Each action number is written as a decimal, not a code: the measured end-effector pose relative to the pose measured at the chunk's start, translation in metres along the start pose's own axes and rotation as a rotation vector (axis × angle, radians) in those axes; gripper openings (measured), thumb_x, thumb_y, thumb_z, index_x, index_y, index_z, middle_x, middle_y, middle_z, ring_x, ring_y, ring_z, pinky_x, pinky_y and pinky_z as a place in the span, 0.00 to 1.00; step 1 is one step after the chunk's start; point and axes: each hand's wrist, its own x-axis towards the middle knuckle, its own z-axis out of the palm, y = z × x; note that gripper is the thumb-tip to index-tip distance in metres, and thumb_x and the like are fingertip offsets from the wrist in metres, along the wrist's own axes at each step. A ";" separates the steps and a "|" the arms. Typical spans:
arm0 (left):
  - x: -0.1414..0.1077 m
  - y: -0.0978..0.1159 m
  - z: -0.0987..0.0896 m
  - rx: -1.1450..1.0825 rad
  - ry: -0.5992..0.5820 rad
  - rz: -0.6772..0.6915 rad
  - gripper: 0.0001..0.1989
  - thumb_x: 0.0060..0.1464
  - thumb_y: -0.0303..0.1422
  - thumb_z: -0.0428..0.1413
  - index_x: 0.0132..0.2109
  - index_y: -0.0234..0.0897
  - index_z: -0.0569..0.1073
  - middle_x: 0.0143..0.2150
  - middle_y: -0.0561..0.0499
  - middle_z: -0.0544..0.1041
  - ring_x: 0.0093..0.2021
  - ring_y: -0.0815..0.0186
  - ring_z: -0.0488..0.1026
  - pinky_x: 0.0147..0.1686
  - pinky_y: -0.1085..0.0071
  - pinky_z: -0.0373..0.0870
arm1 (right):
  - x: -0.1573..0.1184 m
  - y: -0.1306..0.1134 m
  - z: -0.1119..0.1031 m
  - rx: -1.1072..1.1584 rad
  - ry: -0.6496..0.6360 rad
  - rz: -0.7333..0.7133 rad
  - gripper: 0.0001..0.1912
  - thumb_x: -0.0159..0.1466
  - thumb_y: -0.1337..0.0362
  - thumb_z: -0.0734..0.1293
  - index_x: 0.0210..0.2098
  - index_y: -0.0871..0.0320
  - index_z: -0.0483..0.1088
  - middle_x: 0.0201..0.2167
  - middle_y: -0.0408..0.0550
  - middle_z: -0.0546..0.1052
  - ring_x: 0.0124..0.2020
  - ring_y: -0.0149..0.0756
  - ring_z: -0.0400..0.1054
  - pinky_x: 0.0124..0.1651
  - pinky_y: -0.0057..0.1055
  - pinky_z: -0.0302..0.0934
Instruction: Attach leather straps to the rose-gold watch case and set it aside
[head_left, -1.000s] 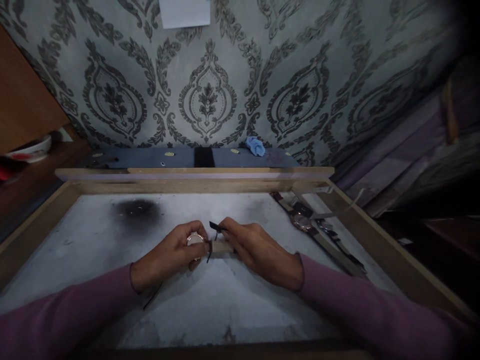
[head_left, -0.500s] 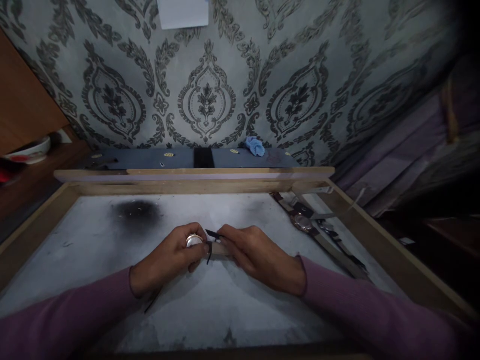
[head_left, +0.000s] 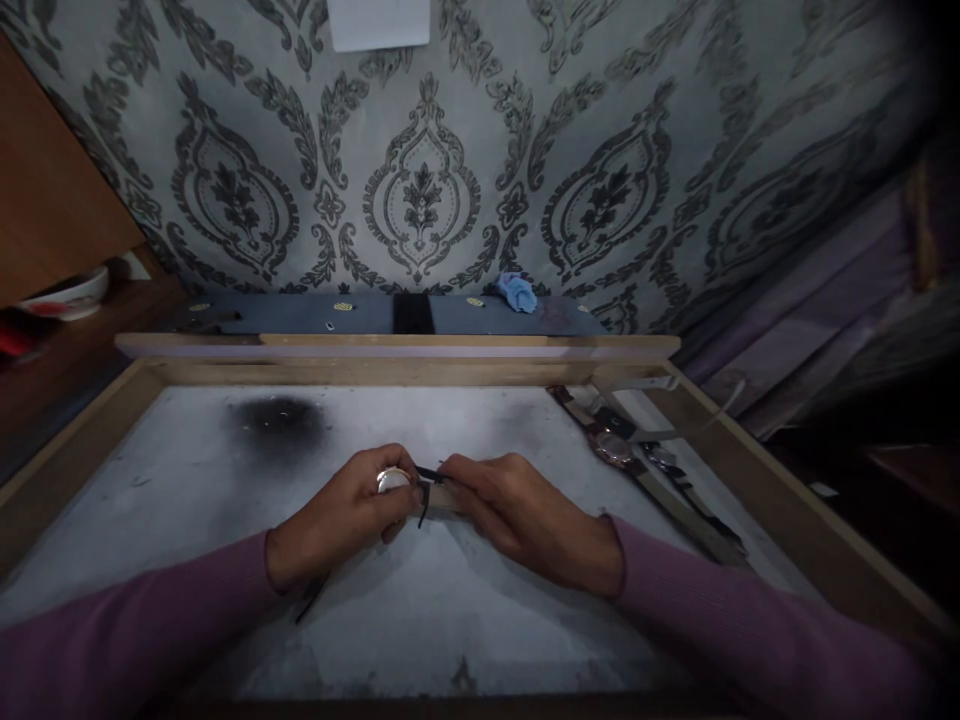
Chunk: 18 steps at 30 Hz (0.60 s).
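Note:
A wristwatch [head_left: 393,481] with a round, shiny case is pinched between the thumb and fingers of my left hand [head_left: 352,508]. From the case a greyish-beige strap [head_left: 445,500] runs right, under the fingers of my right hand [head_left: 517,510]. A narrow black strip [head_left: 424,518] crosses the strap close to my left thumb. My right fingers are closed on a slim black pointed piece [head_left: 429,474], whose tip reaches my left fingertips; its kind is unclear. Below my left wrist a dark strap end [head_left: 310,600] shows. My right fingertips are partly hidden.
Wooden rims [head_left: 405,372] frame the white work surface [head_left: 420,630]. Several watches, one with a round face [head_left: 613,447], lie at the right. Behind the rim are a blue cloth [head_left: 517,293] and a blue-grey ledge [head_left: 300,314]. A bowl [head_left: 71,297] stands far left.
The black pointed piece has moved left, its tip now at my left fingers. My right fingers have closed in slightly. The whole view has shifted a little.

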 end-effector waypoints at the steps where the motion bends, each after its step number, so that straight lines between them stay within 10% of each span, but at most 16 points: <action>1: 0.000 0.000 0.000 0.000 0.002 -0.001 0.07 0.51 0.35 0.53 0.32 0.37 0.64 0.17 0.61 0.61 0.20 0.73 0.56 0.22 0.74 0.51 | 0.000 0.000 0.000 0.001 -0.002 -0.001 0.09 0.66 0.70 0.53 0.31 0.58 0.61 0.20 0.41 0.64 0.19 0.27 0.55 0.24 0.26 0.47; 18: 0.000 0.001 -0.001 0.007 0.006 -0.016 0.08 0.51 0.37 0.53 0.32 0.37 0.64 0.17 0.61 0.63 0.19 0.74 0.57 0.21 0.74 0.49 | 0.000 -0.001 -0.001 0.075 -0.004 -0.023 0.11 0.66 0.71 0.53 0.27 0.56 0.56 0.18 0.37 0.58 0.19 0.26 0.51 0.24 0.25 0.46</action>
